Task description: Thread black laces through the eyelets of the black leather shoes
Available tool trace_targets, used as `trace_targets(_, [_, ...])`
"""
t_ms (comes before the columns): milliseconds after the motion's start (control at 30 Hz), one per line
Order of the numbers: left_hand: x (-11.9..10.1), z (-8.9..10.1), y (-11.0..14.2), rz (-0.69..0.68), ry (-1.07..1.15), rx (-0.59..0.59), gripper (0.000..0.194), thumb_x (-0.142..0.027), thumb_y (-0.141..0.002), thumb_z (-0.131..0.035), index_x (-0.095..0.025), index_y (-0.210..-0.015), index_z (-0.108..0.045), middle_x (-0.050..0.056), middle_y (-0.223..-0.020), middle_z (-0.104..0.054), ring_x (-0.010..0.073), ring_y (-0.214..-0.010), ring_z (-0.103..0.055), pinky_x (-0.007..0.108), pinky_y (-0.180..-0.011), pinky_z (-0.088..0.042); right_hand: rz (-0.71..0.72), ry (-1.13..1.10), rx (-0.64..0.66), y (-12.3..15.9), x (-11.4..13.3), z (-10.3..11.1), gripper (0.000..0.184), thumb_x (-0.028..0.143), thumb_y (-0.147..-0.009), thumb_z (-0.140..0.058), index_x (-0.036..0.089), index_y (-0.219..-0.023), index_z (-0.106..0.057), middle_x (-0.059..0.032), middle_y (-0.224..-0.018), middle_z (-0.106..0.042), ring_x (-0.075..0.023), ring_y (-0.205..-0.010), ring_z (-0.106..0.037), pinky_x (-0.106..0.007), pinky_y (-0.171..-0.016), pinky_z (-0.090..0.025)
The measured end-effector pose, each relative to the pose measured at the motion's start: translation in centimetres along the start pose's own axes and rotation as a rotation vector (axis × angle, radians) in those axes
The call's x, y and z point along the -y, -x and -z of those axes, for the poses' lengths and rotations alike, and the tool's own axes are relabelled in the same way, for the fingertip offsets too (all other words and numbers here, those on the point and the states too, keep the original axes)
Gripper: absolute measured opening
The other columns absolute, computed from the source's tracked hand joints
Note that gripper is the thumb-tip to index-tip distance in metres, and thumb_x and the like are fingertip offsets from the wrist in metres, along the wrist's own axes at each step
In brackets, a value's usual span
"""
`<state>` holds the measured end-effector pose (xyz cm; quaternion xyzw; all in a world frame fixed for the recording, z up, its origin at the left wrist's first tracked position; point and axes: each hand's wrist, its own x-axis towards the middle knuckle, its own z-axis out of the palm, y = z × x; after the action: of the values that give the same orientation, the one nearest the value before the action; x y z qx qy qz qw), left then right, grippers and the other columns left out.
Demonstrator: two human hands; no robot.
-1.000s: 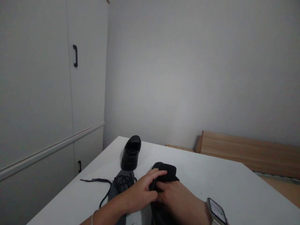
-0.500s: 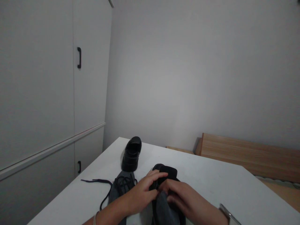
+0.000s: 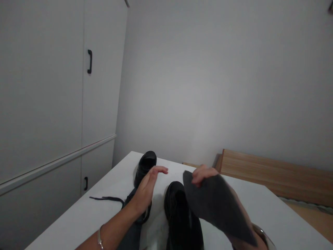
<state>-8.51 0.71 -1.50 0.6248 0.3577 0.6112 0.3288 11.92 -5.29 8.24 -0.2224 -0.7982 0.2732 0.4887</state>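
My right hand [image 3: 203, 175] grips a flat dark grey insole [image 3: 217, 205], raised and tilted above the table; its fingers curl over the far end. Just left of the insole stands a black shoe [image 3: 179, 215] with its opening showing. My left hand [image 3: 147, 191] is apart from that shoe, fingers stretched out and bent at the tips, holding nothing. Behind it, partly covered, sits another black shoe [image 3: 145, 166]. Under my left forearm lie a black shoelace [image 3: 110, 198] and a dark grey piece [image 3: 130, 239], largely hidden.
All of this is on a white table [image 3: 109, 215]. A white cabinet [image 3: 47, 86] with black handles stands along the left. Past the table's right side are wooden boards [image 3: 265, 173], and a plain wall [image 3: 208, 86] rises behind.
My right hand has pulled the grey insole up and out of the near shoe, to the right. My left hand has come off that shoe and moved up and left.
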Motion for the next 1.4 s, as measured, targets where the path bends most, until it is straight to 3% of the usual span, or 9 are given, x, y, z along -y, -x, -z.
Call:
trace_targets(200, [0.7, 3.7, -2.6, -0.065, 0.086, -0.362, 0.055, -0.059, -0.098, -0.031, -0.016, -0.094, -0.064, 0.009, -0.097, -0.069, 0.0244, -0.099, -0.063, 0.040, -0.098, -0.044, 0.181, 0.505, 0.502, -2.3, 1.0, -6.2, 0.052, 0.055, -0.102, -0.026, 0.018, -0.104, -0.063, -0.0083, -0.101, -0.060, -0.0216, -0.092, -0.054, -0.036, -0.080, -0.045])
trace_targets(467, [0.0, 3.5, -2.3, -0.107, 0.024, -0.296, 0.036, -0.046, -0.098, -0.042, -0.017, -0.091, -0.062, 0.005, -0.089, -0.067, 0.0202, -0.090, -0.061, 0.033, -0.088, -0.045, 0.316, 0.914, 0.871, -1.3, -5.1, -11.7, 0.038, 0.055, -0.090, -0.059, 0.020, -0.107, -0.065, -0.0048, -0.104, -0.069, -0.0232, -0.092, -0.061, -0.038, -0.079, -0.050])
trace_targets(633, [-0.3, 1.8, -1.2, -0.103, -0.031, -0.080, 0.019, -0.035, -0.094, -0.054, -0.019, -0.093, -0.064, 0.002, -0.084, -0.067, 0.0191, -0.085, -0.062, 0.029, -0.081, -0.046, 0.268, 0.959, 0.821, -0.6, -4.7, -10.9, 0.042, 0.048, -0.085, -0.071, 0.021, -0.115, -0.061, -0.0030, -0.109, -0.071, -0.0229, -0.096, -0.064, -0.038, -0.081, -0.050])
trace_targets(767, [-0.8, 0.3, 0.0, -0.100, -0.090, 0.141, 0.023, -0.032, -0.097, -0.046, -0.018, -0.095, -0.064, 0.004, -0.088, -0.067, 0.0194, -0.087, -0.063, 0.030, -0.082, -0.048, 0.425, 1.003, 0.677, 0.7, -3.7, -8.1, 0.019, 0.035, -0.092, -0.066, 0.018, -0.100, -0.064, -0.0027, -0.094, -0.073, -0.0213, -0.091, -0.063, -0.037, -0.082, -0.046])
trace_targets(867, [-1.2, -0.9, 1.2, -0.131, -0.161, 0.323, 0.022, -0.029, -0.098, -0.045, -0.019, -0.106, -0.062, 0.007, -0.104, -0.068, 0.0213, -0.101, -0.062, 0.033, -0.093, -0.047, 0.473, 1.002, 0.482, 2.2, -3.8, -4.8, 0.012, 0.019, -0.098, -0.053, 0.017, -0.102, -0.063, -0.0049, -0.094, -0.072, -0.0212, -0.090, -0.061, -0.038, -0.086, -0.043])
trace_targets(1033, [-1.0, -2.3, 2.9, -0.170, -0.277, 0.516, 0.046, -0.027, -0.094, -0.054, -0.020, -0.137, -0.044, 0.012, -0.139, -0.053, 0.0248, -0.129, -0.047, 0.042, -0.112, -0.036, 0.299, 1.106, 0.223, 4.6, -5.8, -0.5, 0.025, 0.008, -0.093, -0.044, 0.015, -0.112, -0.059, -0.0121, -0.107, -0.068, -0.0286, -0.099, -0.058, -0.048, -0.092, -0.041])
trace_targets(1133, [-0.9, -2.5, 3.2, -0.164, -0.345, 0.564, 0.065, -0.021, -0.088, -0.059, -0.021, -0.146, -0.030, 0.013, -0.145, -0.047, 0.0259, -0.133, -0.042, 0.045, -0.115, -0.031, 0.115, 1.097, 0.132, 5.4, -7.5, -0.3, 0.041, 0.013, -0.089, -0.059, 0.010, -0.128, -0.049, -0.0181, -0.120, -0.061, -0.0323, -0.106, -0.055, -0.050, -0.090, -0.045])
trace_targets(1267, [-1.3, -2.7, 3.2, -0.178, -0.398, 0.584, 0.050, -0.007, -0.082, -0.051, -0.021, -0.129, -0.048, 0.010, -0.126, -0.057, 0.0235, -0.119, -0.051, 0.043, -0.108, -0.038, -0.075, 0.998, 0.213, 5.8, -8.6, -1.5, 0.024, 0.004, -0.085, -0.062, 0.016, -0.105, -0.061, -0.0083, -0.103, -0.066, -0.0266, -0.092, -0.059, -0.043, -0.079, -0.050])
trace_targets(1400, [-1.5, -3.0, 3.1, -0.182, -0.442, 0.589, 0.034, -0.008, -0.080, -0.048, -0.019, -0.113, -0.052, 0.010, -0.116, -0.058, 0.0238, -0.112, -0.051, 0.043, -0.105, -0.039, -0.070, 1.118, 0.259, 5.9, -8.3, -2.5, 0.024, 0.001, -0.080, -0.068, 0.017, -0.097, -0.068, -0.0060, -0.097, -0.069, -0.0278, -0.091, -0.061, -0.043, -0.078, -0.051])
